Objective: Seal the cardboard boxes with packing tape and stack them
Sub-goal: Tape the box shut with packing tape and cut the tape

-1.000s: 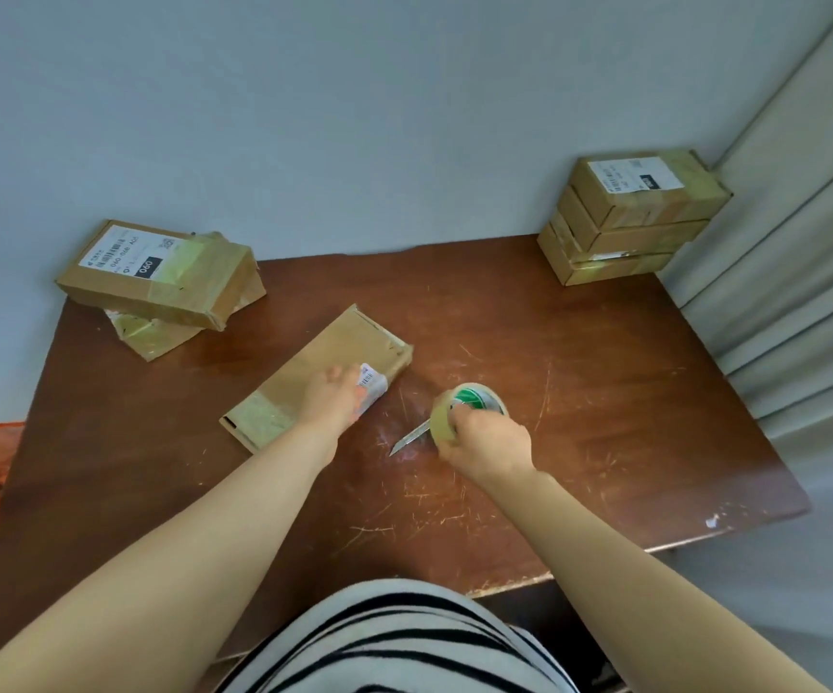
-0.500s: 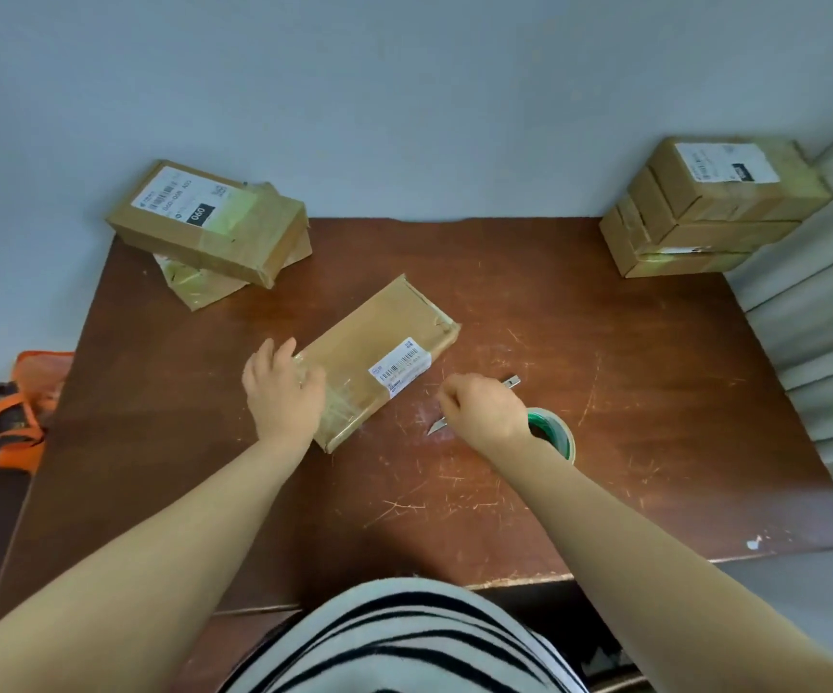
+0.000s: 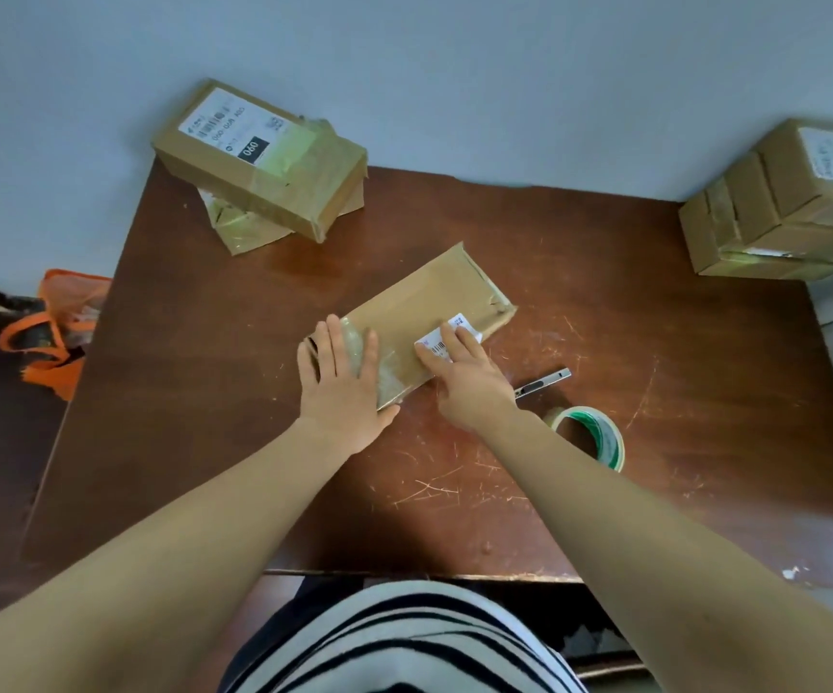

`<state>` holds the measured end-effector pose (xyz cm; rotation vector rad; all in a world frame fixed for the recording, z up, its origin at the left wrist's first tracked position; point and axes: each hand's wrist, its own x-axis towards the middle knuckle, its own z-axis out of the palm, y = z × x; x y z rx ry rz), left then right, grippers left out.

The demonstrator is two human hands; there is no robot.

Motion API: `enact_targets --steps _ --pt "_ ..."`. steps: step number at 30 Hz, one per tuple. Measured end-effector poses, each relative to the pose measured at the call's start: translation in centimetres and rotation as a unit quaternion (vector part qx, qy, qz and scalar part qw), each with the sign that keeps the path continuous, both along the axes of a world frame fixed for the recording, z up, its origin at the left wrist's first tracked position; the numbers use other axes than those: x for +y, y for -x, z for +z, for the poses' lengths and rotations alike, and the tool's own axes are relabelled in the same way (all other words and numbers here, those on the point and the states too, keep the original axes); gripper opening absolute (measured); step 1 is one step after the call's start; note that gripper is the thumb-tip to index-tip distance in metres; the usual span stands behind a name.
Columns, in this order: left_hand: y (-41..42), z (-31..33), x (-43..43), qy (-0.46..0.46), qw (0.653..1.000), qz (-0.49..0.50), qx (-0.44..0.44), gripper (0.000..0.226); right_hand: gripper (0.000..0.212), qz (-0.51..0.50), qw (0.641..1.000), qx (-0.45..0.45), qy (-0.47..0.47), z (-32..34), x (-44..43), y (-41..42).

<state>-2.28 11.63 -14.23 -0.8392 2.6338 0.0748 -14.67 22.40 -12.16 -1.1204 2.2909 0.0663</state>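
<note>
Our right hand (image 3: 464,380) has left the tape (image 3: 604,435) and knife (image 3: 543,382), both now lying near right. Both hands flat, fingers straight, on the box (image 3: 434,302) mid-table; left hand (image 3: 342,377) presses its taped near end. We judge sealing done; stacking likely next.

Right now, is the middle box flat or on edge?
Flat. The middle box lies on its broad face on the table, label upward, left hand and right hand pressed on top.
</note>
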Motion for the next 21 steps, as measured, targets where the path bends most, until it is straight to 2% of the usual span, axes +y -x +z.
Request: enact_targets --steps 3,6,8,11,13,16,19,21 --pt "0.3 -0.1 1.4 0.018 0.999 -0.034 0.010 0.082 0.066 0.002 1.000 0.003 -0.001 0.1 -0.3 -0.1" --pt "0.6 -0.3 1.9 -0.011 0.999 -0.047 -0.001 0.072 0.066 0.007 1.000 0.006 -0.013 0.3 -0.3 0.1" --pt "0.3 0.0 1.5 -0.007 0.999 -0.035 -0.001 0.082 0.066 0.012 1.000 0.007 -0.018 0.3 -0.2 0.1" --pt "-0.1 0.1 0.0 -0.003 0.999 0.039 0.026 0.112 0.068 0.011 1.000 0.013 -0.008 0.3 -0.4 0.2" --pt "-0.2 -0.4 -0.1 -0.008 0.999 0.045 0.019 0.110 0.069 0.007 1.000 0.005 -0.015 0.3 -0.4 -0.1" --pt "0.2 -1.0 1.0 -0.003 0.999 0.019 0.027 0.095 0.068 0.003 1.000 0.005 -0.012 0.2 -0.3 -0.1" --pt "-0.6 -1.6 2.3 -0.005 0.992 0.006 0.124 0.087 0.060 -0.025 0.998 -0.008 0.062 0.8 -0.1 0.4" --pt "-0.9 -1.1 3.1 -0.036 0.978 0.091 0.186 0.094 0.058 -0.127 0.979 0.005 0.159 1.4 0.1 1.6"
